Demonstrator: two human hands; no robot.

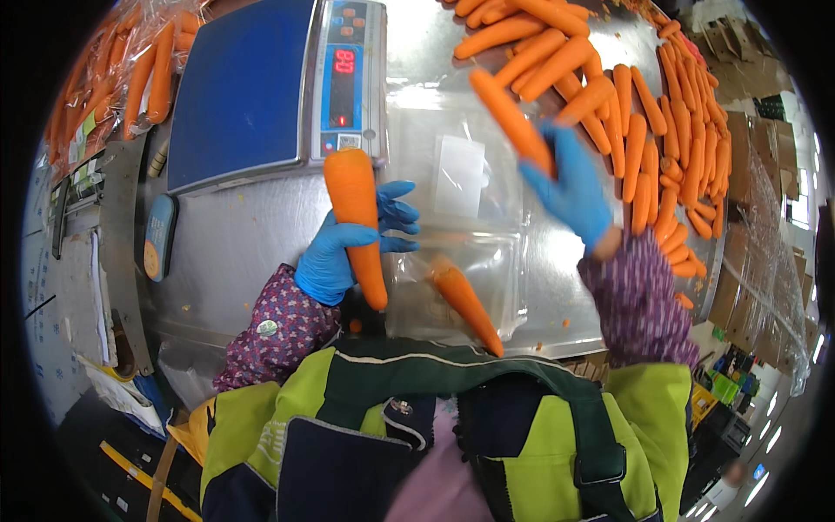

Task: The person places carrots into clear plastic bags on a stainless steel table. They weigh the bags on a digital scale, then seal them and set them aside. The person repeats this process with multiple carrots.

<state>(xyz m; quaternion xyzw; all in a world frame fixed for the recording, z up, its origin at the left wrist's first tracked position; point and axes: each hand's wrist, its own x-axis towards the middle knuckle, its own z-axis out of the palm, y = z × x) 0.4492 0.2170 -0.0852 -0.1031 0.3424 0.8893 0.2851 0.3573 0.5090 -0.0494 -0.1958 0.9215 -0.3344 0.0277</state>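
My left hand, in a blue glove, holds a thick carrot with its thumb across it, beside the digital scale. My right hand, gloved alike, grips a long carrot near the loose carrot pile. Between and below the hands, one carrot lies on clear plastic bags at the table's near edge. A white paper shows at the stack of bags. Nothing rests on the scale's blue platform; its red display is lit.
The large pile of loose carrots covers the right side of the steel table. Bagged carrots lie at the far left. A blue case sits left of my left hand. Cardboard boxes stand beyond the right edge.
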